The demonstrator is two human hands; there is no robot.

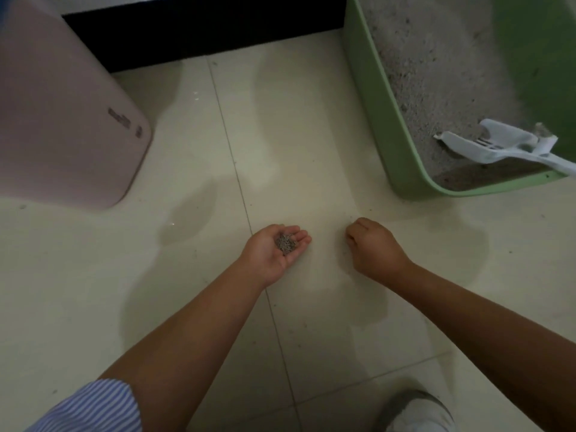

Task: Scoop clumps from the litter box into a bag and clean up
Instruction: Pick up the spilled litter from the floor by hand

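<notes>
My left hand (276, 252) is cupped palm up just above the tiled floor, holding a small pile of grey litter grains (285, 243). My right hand (372, 246) is beside it, fingers curled down against the floor; whether it pinches any grains is hidden. The green litter box (389, 145) stands at the upper right, filled with grey litter. A white slotted scoop (489, 145) rests inside it at the near corner, its handle pointing right over the rim. No bag is in view.
A pink rounded bin or container (62, 120) stands at the upper left. A dark baseboard (202, 29) runs along the back. A few loose grains dot the floor near the box. A grey-and-white shoe (417, 413) is at the bottom right.
</notes>
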